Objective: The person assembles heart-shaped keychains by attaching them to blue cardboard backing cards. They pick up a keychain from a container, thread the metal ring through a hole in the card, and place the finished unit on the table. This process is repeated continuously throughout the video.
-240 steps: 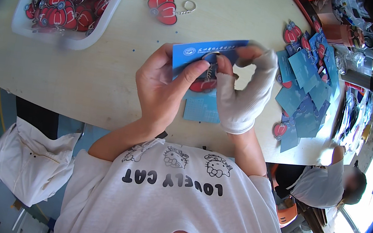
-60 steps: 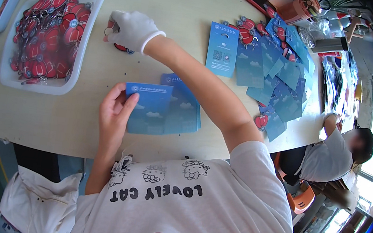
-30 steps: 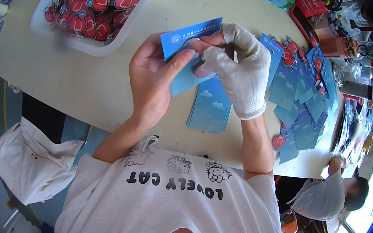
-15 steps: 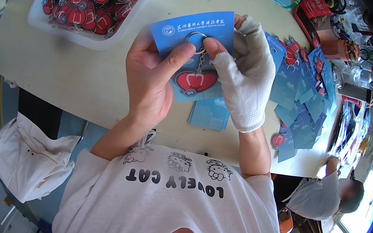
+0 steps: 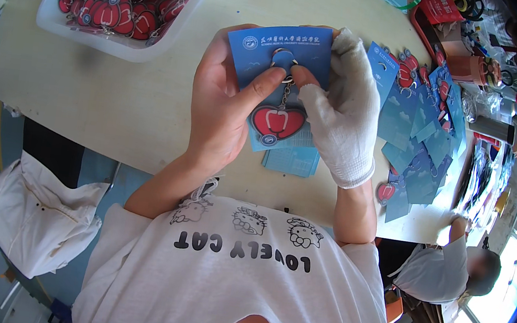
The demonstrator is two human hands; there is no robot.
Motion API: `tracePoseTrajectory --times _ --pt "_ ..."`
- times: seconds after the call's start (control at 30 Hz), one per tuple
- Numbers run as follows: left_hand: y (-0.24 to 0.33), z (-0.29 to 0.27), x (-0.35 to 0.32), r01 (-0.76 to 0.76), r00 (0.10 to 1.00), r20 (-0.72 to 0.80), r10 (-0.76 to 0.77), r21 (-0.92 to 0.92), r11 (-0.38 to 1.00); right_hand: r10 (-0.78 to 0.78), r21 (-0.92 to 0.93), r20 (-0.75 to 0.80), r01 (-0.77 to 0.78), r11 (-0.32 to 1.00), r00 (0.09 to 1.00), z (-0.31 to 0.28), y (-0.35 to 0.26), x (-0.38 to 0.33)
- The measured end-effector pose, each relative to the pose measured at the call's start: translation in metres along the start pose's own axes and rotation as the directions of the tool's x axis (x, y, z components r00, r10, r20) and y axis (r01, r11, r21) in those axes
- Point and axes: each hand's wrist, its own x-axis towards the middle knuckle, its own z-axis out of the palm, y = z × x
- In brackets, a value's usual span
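Note:
Above the table I hold up a blue card (image 5: 255, 63), with a keychain (image 5: 278, 123) lying against its face. The keychain is a red heart with a white stethoscope shape, hung by a short chain from a metal ring. My bare left hand (image 5: 225, 105) grips the card's left side, its thumb pressing by the ring. My right hand (image 5: 349, 118), in a white fingerless glove, clasps the right side, thumb tip on the ring too. Fingers behind the card are hidden. Below it, a stack of blue cards (image 5: 291, 160) lies on the table.
A white plastic bin (image 5: 155, 50) full of red heart keychains stands at the far left. Carded keychains (image 5: 417, 123) lie in a spread pile at the right. Scissors (image 5: 465, 4) and a red box (image 5: 437, 7) are at the back right. Another person (image 5: 436, 273) sits at the lower right.
Both hands have shifted slightly right and nearer to me with the card and keychain. The card is more level, and both thumbs still press at the ring.

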Motion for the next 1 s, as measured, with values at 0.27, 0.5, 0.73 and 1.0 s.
tracePoseTrajectory --times 0.27,0.5,0.73,1.0 --pt "-0.03 -0.026 -0.008 -0.438 0.876 0.478 0.058 0.741 0.509 -0.038 -0.199 -0.371 -0.039 0.979 0.928 -0.159 0.015 -0.021" --pt "-0.046 -0.01 -0.026 -0.565 0.799 0.578 -0.167 0.816 0.122 -0.566 -0.84 -0.337 -0.512 -0.182 0.753 -0.244 0.064 -0.022" --pt "-0.077 -0.014 -0.037 -0.811 0.48 0.792 -0.378 0.565 0.152 -0.231 -0.888 0.341 0.392 0.238 0.911 -0.097 0.065 -0.005" --pt "-0.064 -0.029 -0.045 -0.804 0.51 0.79 -0.339 0.578 0.138 -0.182 -0.96 0.234 0.257 0.112 0.955 -0.168 0.083 -0.007"
